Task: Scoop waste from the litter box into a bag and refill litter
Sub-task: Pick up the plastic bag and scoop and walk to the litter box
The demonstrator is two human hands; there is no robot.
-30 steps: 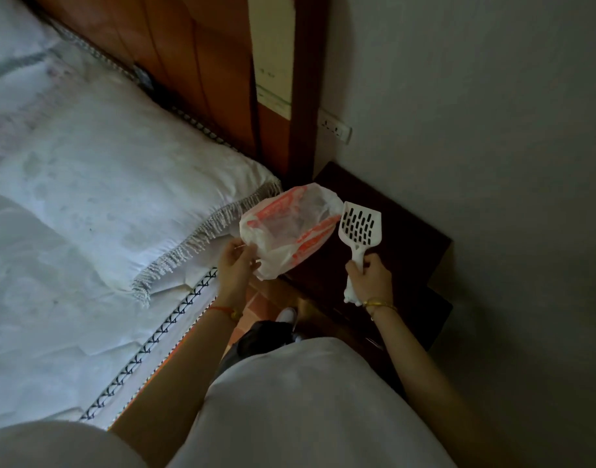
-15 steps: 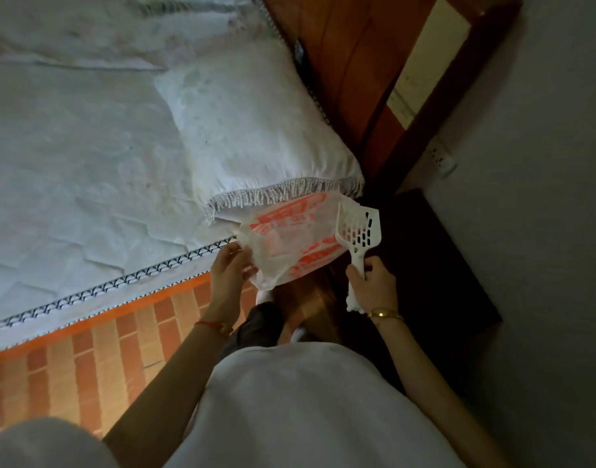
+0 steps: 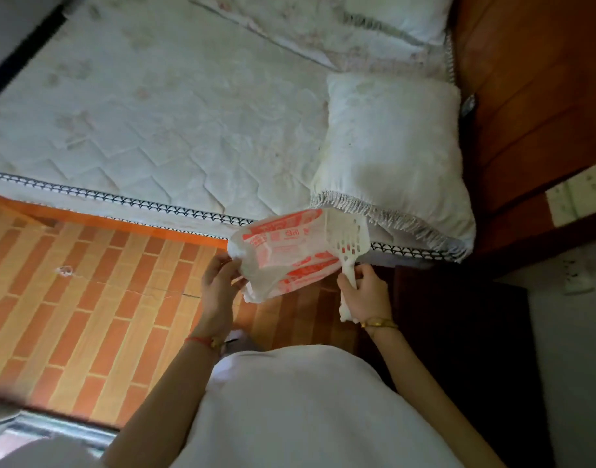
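Early days, by the look of it: no litter box is seen, so nothing looks scooped or refilled yet. Around the frame's middle, a crumpled white bag [image 3: 283, 256] with orange print is pinched at its edge by the left hand [image 3: 218, 287]. The slotted white scoop [image 3: 350, 243] is gripped by its handle in curled fingers of the right hand [image 3: 363, 297].

Mattress [image 3: 154, 113] spreads from nine to twelve o'clock, a fringed pillow [image 3: 391, 146] lying on it at one o'clock. Brick-pattern floor [image 3: 87, 298] runs along its edge, out at eight o'clock.
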